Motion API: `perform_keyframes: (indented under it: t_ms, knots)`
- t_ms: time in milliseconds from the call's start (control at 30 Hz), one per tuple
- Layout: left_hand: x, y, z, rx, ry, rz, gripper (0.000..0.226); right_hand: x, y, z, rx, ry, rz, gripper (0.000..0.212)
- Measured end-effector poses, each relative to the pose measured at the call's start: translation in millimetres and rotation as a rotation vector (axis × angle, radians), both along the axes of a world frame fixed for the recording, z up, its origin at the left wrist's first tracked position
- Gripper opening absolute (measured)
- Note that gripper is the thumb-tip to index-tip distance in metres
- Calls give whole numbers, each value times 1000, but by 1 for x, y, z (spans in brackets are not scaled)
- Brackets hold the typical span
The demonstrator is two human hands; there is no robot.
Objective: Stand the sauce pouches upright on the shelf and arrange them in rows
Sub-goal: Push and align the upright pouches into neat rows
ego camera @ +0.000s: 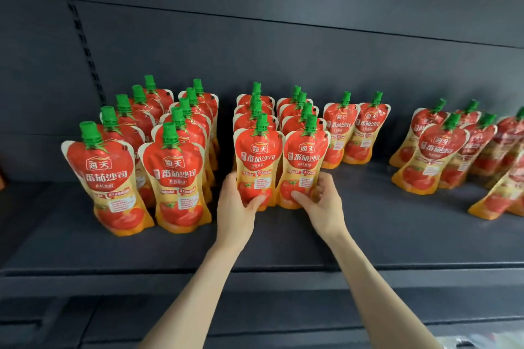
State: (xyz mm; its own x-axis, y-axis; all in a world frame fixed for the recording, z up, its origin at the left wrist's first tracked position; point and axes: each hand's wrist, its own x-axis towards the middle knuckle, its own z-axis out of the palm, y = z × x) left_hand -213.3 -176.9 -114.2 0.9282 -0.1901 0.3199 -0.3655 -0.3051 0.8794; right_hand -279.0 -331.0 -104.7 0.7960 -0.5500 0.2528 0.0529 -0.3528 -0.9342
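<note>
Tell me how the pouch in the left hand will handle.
The pouch in the left hand looks soft, so it probably dents when squeezed. Tall on a narrow base, it may tip; pouches at right lean.

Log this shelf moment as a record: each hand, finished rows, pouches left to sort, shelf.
left hand: grips third-row pouch near its base
right hand: grips fourth-row pouch near its base
held pouches: upright, side by side, each fronting a row
left rows: two, upright
pair: upright, farther back, right of the fourth row
right cluster: leaning, not in rows
shelf: dark, bare in front
</note>
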Motion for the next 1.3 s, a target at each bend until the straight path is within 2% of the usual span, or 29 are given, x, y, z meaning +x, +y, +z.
perform_keyframes:
  t_ms: [233,600,833,1300]
  knots:
    - [1,-1,-3,46,-61,60,60,-1,-1,-4,-65,53,40,47]
    - [3,0,-3,81,-54,82,61,-3,-7,0,-65,93,37,45]
    - [2,0,-2,93,-38,93,61,-4,-4,0,-68,66,7,55]
    - [3,2,1,52,41,54,45,-4,-8,2,-58,105,32,44]
